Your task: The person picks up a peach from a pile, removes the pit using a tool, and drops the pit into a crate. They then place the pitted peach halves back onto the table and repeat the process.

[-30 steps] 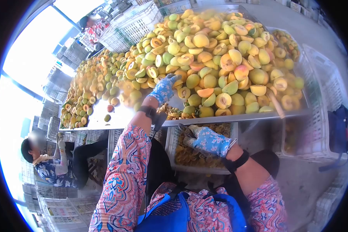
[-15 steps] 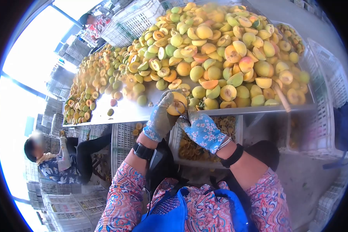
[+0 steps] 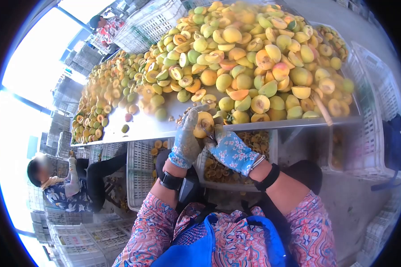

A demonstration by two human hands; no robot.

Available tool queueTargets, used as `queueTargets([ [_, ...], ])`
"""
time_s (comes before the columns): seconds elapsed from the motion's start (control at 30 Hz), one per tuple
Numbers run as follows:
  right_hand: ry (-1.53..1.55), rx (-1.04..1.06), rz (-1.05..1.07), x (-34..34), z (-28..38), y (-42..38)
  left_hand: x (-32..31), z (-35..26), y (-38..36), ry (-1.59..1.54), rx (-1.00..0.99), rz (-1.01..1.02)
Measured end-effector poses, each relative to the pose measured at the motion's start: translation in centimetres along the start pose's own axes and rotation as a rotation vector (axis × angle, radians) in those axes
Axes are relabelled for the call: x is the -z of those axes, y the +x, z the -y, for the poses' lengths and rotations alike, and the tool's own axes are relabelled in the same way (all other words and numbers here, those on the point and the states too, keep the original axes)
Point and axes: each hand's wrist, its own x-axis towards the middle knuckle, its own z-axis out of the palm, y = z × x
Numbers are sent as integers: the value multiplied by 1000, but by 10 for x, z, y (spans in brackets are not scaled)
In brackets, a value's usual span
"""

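Observation:
A halved yellow peach (image 3: 203, 124) is in my left hand (image 3: 185, 142), its cut face turned up toward me. The glove on that hand is blue and soiled grey over the fingers. My right hand (image 3: 234, 151), in a blue floral glove, is closed around a small dark metal tool (image 3: 211, 135) at the peach's right side. The tool's tip is too small and partly hidden to make out. Both hands are at the front edge of a metal table (image 3: 165, 129), which bears a big heap of halved peaches (image 3: 236, 58).
Below my hands stands a crate (image 3: 227, 186) with peach pieces in it, beside another white crate (image 3: 139, 178). A wooden handle (image 3: 321, 109) sticks out of the heap at right. One person (image 3: 71, 182) sits at left; another (image 3: 107, 29) is at the back.
My left hand has turned a little, and its fingers extend more along the peach half. The peach's cut face shows at a slightly different angle. My right hand stays close beside it.

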Motion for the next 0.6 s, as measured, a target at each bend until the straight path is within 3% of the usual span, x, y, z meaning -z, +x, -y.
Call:
queueTargets([
  [0.03, -16, 29, -6, -7, -8, 2, 7, 2, 3, 10, 80, 0],
  [0.1, -31, 53, -14, -5, 0, 1, 0, 5, 0, 133, -3, -52],
  [0.17, 607, -405, 327, 10, 17, -3, -6, 6, -5, 217, -107, -46],
  [0.2, 655, -557, 402, 24, 36, -5, -6, 8, -5, 198, -124, -40],
  [0.23, 657, -560, 405, 21, 33, -7, -5, 9, -8, 198, -121, -44],
  [0.33, 1162, -583, 487, 23, 32, -10, -2, 10, -8, 80, -90, -2],
  [0.4, 1242, -603, 531, 22, 24, -10, 0, 14, -8, -90, -65, 51],
  [0.6, 1340, -602, 572, 20, 18, -12, -12, 10, -14, -49, 37, -28],
])
